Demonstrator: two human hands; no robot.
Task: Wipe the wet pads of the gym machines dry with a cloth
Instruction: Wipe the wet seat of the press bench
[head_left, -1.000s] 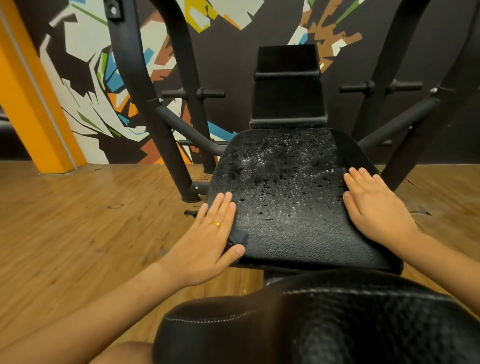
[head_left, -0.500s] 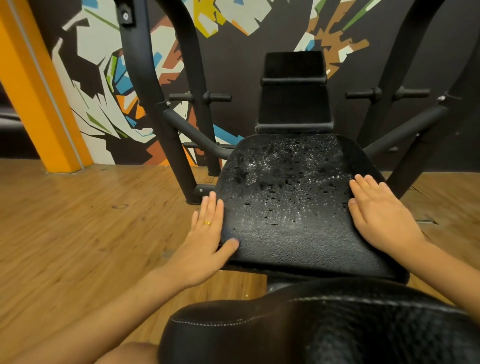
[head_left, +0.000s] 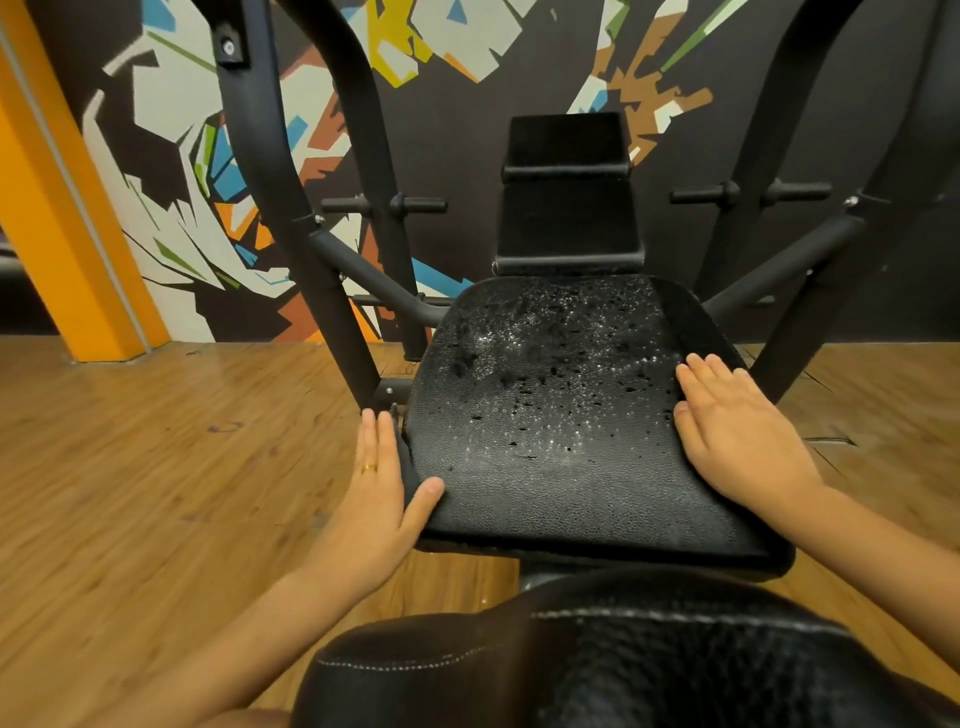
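The wide black pad (head_left: 561, 441) of the gym machine lies in front of me, covered with water drops over its middle and far half. My left hand (head_left: 376, 499) lies against the pad's left edge with straight fingers and the thumb on top. A dark strip (head_left: 406, 465) that looks like the cloth shows between that palm and the pad's side. My right hand (head_left: 737, 436) rests flat on the pad's right edge, fingers straight and together.
A second black stitched pad (head_left: 649, 665) fills the near bottom. A narrow upright pad (head_left: 569, 218) stands behind the wet one. Black frame posts (head_left: 291, 208) rise on both sides. An orange pillar (head_left: 67, 249) is at the left, with wooden floor all around.
My left hand has slid off the pad's top to its left side, and the dark cloth under it is now almost hidden. The right hand has stayed on the right edge.
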